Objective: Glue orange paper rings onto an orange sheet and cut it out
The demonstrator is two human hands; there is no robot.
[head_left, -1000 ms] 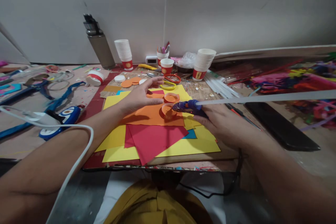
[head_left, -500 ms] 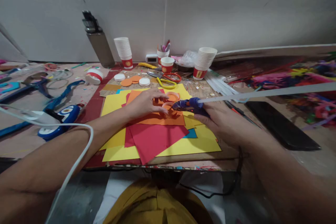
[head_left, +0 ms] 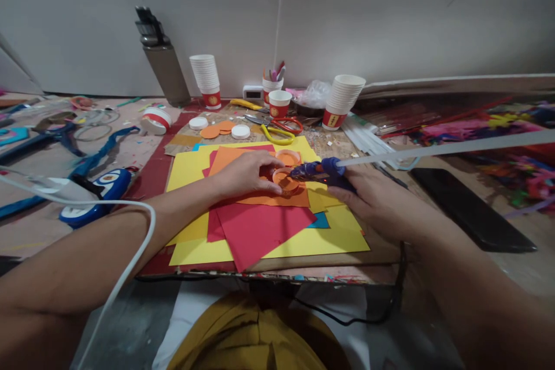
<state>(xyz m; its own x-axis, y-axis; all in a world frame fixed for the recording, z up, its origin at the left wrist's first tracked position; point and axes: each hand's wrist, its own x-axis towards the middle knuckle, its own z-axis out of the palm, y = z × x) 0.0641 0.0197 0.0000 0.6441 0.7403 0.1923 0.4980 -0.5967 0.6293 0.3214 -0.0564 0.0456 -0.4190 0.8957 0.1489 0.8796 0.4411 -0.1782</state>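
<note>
Lying nearest on counter: red sheet, then orange sheet bearing two rings. Right hand: grip clamped round blue glue gun, nozzle at nearer ring. Left hand: grip apart at ring's left edge, contact unclear. Beyond: yellow-handled scissors, stacked cups.

Left hand: lowered from the raised, spread pose of 1.0 s ago; fingers now curled in, thumb and forefinger at left side of front orange ring. Right-hand white disc and yellow-handled scissors, partly covered by the hand then, now uncovered. White glue stick: outer end higher in view. Camera view shifted slightly; left cup stack higher in it
</note>
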